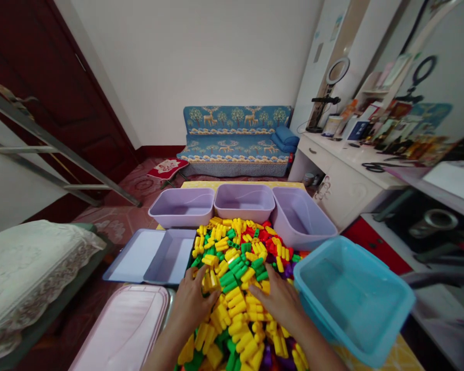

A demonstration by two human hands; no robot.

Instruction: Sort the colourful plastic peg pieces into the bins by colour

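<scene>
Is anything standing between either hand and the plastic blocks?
Nothing visible: the left hand and right hand are right at the plastic blocks. The purple bins stand beyond them and the turquoise bin to the right, none in between.

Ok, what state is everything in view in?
Colored pieces, heaped
Left hand, part-curled at the pieces; grip unclear
Right hand, open at the pieces
Lilac bins, open
Blue flat box, open
Turquoise tub, open
Pink lid, lying flat
Desk drawer, shut
</scene>
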